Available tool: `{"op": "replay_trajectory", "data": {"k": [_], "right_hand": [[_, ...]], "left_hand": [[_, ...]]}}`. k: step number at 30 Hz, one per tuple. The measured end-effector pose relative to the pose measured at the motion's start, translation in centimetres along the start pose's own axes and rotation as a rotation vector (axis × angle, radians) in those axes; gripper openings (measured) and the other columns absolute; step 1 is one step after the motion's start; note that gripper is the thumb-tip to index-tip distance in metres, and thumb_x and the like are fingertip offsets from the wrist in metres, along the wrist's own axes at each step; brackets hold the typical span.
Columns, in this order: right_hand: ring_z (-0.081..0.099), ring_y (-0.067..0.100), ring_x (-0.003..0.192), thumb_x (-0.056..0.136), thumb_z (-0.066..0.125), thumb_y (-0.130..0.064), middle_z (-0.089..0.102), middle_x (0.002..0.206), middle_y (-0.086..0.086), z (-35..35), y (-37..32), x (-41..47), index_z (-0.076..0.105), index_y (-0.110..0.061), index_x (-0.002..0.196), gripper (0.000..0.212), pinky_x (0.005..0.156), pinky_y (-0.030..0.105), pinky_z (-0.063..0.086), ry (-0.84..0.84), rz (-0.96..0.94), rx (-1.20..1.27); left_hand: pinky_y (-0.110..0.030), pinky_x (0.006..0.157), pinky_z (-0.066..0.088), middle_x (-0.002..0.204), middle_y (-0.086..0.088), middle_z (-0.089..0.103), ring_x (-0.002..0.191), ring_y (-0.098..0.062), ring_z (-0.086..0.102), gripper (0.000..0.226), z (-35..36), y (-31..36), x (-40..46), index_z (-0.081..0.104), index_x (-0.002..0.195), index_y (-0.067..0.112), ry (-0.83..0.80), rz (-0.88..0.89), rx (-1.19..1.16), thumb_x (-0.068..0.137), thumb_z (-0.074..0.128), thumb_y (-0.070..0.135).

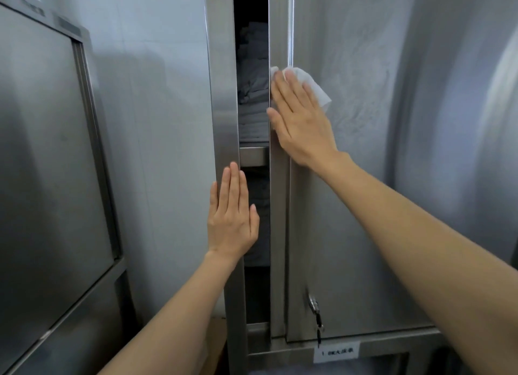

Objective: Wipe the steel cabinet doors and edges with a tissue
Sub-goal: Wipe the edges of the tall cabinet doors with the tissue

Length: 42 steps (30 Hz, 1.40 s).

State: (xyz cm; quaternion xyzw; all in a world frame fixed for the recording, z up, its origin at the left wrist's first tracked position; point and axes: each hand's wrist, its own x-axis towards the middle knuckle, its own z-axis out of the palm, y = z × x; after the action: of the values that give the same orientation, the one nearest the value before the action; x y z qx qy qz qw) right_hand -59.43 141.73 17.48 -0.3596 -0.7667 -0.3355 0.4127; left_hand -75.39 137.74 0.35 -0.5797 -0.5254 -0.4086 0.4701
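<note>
A steel cabinet door fills the right of the view, slightly ajar. My right hand lies flat with straight fingers and presses a white tissue against the door's left edge strip. My left hand rests flat, fingers straight and together, on the cabinet's steel left upright. Between upright and door runs a dark gap showing folded grey cloth on shelves.
A second steel cabinet stands at the left against a pale wall. A small lock with a key hangs low on the door. A white label sits on the bottom frame rail.
</note>
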Motion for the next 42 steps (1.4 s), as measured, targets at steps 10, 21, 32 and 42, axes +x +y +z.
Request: {"op": "replay_trajectory", "data": {"k": [10,21,32,42], "right_hand": [[0.019,0.025,0.151,0.108,0.017,-0.038,0.024,0.162,0.013,4.0,-2.3,-11.1,0.031,-0.002,0.153,0.06,0.123,0.044,0.017,-0.036,-0.096,-0.028],[0.004,0.024,0.154,0.108,0.016,-0.038,0.01,0.165,0.012,5.3,-4.3,-11.7,0.018,-0.002,0.156,0.061,0.124,0.044,0.011,0.037,0.075,0.002],[0.007,0.022,0.153,0.107,0.017,-0.035,0.011,0.165,0.009,3.2,-2.9,-6.5,0.018,-0.004,0.157,0.059,0.125,0.04,0.005,0.089,0.114,0.058],[0.017,0.026,0.152,0.108,0.012,-0.039,0.019,0.163,0.014,6.0,-4.8,-16.5,0.025,-0.002,0.155,0.061,0.124,0.042,0.01,-0.115,0.029,0.03]], "left_hand": [[-0.047,0.124,0.011,0.162,-0.02,0.011,0.153,-0.031,0.007,0.069,0.0,-0.1,0.1,0.012,0.155,-0.002,0.018,0.014,-0.019,0.096,0.038,0.025],[-0.046,0.124,0.006,0.163,-0.019,0.01,0.153,-0.03,0.006,0.069,0.1,-0.1,0.1,0.012,0.154,-0.002,0.029,0.027,-0.004,0.096,0.037,0.025],[-0.046,0.124,0.01,0.162,-0.019,0.009,0.152,-0.03,0.006,0.068,0.0,-0.2,0.0,0.012,0.154,-0.001,0.034,0.024,-0.032,0.097,0.038,0.024],[-0.046,0.124,0.009,0.162,-0.017,0.009,0.152,-0.028,0.004,0.069,0.1,-0.1,0.1,0.012,0.154,-0.002,0.044,0.028,-0.035,0.097,0.04,0.023]]}}
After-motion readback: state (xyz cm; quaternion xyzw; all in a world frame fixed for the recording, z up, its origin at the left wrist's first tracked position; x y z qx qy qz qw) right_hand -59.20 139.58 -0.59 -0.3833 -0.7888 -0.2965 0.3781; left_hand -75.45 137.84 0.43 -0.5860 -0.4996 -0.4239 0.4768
